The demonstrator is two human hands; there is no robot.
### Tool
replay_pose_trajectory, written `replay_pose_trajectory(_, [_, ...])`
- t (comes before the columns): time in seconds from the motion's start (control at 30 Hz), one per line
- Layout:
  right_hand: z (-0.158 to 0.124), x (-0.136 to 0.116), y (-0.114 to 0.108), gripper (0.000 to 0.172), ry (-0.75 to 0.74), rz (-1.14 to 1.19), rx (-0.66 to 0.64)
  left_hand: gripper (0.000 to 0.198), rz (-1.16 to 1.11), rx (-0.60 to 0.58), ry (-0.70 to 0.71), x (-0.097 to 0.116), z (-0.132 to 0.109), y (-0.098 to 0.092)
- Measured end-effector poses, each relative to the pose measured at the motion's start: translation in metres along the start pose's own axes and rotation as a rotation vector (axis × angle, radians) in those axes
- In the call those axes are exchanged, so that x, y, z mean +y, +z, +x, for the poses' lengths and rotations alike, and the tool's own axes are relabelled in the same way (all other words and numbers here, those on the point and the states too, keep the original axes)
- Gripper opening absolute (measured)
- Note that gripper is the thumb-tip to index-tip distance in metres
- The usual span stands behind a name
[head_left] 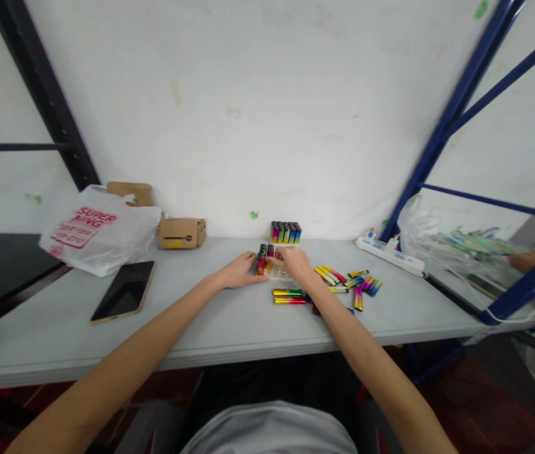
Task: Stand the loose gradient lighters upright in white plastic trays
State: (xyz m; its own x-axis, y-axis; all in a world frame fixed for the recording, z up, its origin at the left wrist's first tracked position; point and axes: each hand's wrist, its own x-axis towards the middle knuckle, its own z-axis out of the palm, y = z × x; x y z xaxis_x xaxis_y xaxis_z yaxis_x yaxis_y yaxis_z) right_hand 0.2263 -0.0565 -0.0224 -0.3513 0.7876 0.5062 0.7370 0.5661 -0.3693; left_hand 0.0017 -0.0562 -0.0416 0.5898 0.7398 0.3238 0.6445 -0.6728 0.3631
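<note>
Two cardboard boxes [181, 233], one phone [124, 291], one power strip [389, 252]; lighters [288, 296] beyond counting.

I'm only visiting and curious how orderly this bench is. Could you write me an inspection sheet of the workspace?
Surface: grey table against a white wall.
Job's things: upright lighters in a small tray; loose lighters lying to its right; a packed block of lighters at the back.
Clutter: phone, printed plastic bag and cardboard box on the left; clear bag on the right.
Grips: left hand touches the upright lighters; right hand lies over the tray; whether either grip is closed cannot be told.
Cables: power strip; white cable at the right edge.
Surroundings: blue rack frame, black frame, another person's hand.
</note>
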Motion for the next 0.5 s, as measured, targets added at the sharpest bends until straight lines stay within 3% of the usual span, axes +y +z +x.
replay_pose_trajectory(0.2, [-0.006, 0.014, -0.019, 0.033, -0.104, 0.173, -0.091, 0.065, -0.003, -0.01, -0.007, 0.002, -0.001, -0.002])
replay_pose_trajectory(0.33, [-0.019, 0.031, -0.058, 0.032, -0.06, 0.174, -0.06, 0.069, -0.008, -0.008, -0.013, 0.002, -0.001, -0.002])
replay_pose_trajectory(0.43, [-0.041, 0.054, -0.09, 0.026, 0.037, 0.137, -0.094, 0.069, -0.019, 0.004, -0.008, 0.0, 0.0, -0.001])
replay_pose_trajectory(0.5, [-0.059, 0.072, -0.105, 0.031, 0.081, 0.092, -0.095, 0.069, -0.023, 0.007, -0.011, -0.001, 0.0, -0.001])
